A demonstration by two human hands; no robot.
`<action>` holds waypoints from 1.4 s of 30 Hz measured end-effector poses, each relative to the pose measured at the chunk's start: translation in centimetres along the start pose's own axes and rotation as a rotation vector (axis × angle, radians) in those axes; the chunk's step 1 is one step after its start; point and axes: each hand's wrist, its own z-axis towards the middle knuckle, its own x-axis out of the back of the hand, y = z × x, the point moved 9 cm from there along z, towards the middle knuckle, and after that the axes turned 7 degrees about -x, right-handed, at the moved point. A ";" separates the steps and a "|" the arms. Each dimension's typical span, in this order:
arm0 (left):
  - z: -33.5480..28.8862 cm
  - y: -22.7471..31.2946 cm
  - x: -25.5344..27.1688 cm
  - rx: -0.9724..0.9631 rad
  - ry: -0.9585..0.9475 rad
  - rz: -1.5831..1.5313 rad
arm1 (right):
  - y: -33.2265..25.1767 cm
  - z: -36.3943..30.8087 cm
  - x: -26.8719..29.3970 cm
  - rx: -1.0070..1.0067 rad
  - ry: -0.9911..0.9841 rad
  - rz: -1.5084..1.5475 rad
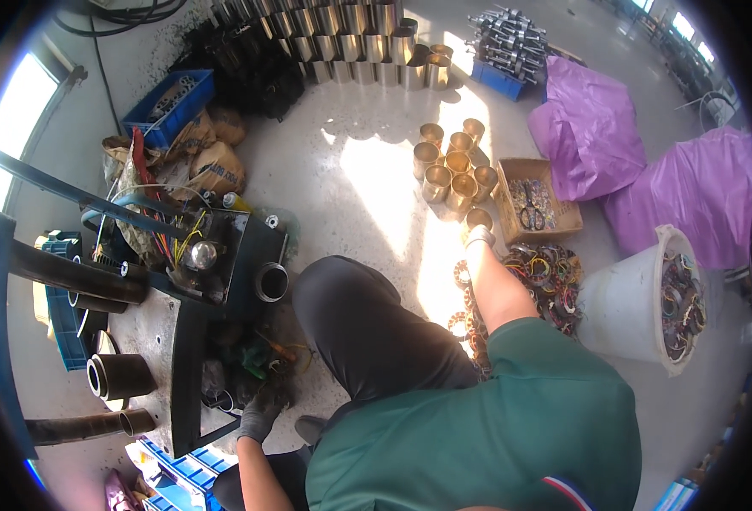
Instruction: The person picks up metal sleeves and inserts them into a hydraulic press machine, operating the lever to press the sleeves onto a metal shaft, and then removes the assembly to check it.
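My right hand (478,235), in a light glove, reaches out to the right and grips the near rim of a gold-toned metal cylinder (479,219) standing on the floor. Just beyond it is a cluster of similar open-topped cylinders (459,162). Low at the left, my left hand (262,412) wears a dark grey glove and is beside the open underside of a black metal bench (190,375). Its fingers blend into the shadow there, so what they touch is hidden. Copper-wound motor stators (546,268) with coloured wires lie beside my right forearm.
A cardboard box (568,223) holding scissors stands right of the cylinders. Beyond are purple plastic bags (587,119) and a white bucket (619,298) of wound stators. Rows of metal cylinders (350,47) stand at the back. Dark steel tubes (125,376) project on the left.
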 end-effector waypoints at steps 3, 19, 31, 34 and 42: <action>0.7 -4.8 -1.9 -0.047 0.083 -0.143 | -1.3 1.1 0.0 0.011 0.013 -0.003; 0.0 -4.8 -1.5 -0.065 0.157 -0.122 | -3.4 4.5 -0.8 0.035 -0.043 -0.127; -2.5 0.0 6.5 -0.067 0.442 -0.035 | 9.7 -3.5 -13.1 -0.062 -0.491 -0.633; -0.2 2.9 12.6 -0.244 0.672 -0.432 | 2.0 -1.3 -20.2 0.123 -0.835 -0.676; -12.4 -8.2 23.8 -0.230 1.441 -0.722 | 11.7 -49.6 -42.7 1.105 -1.464 -1.746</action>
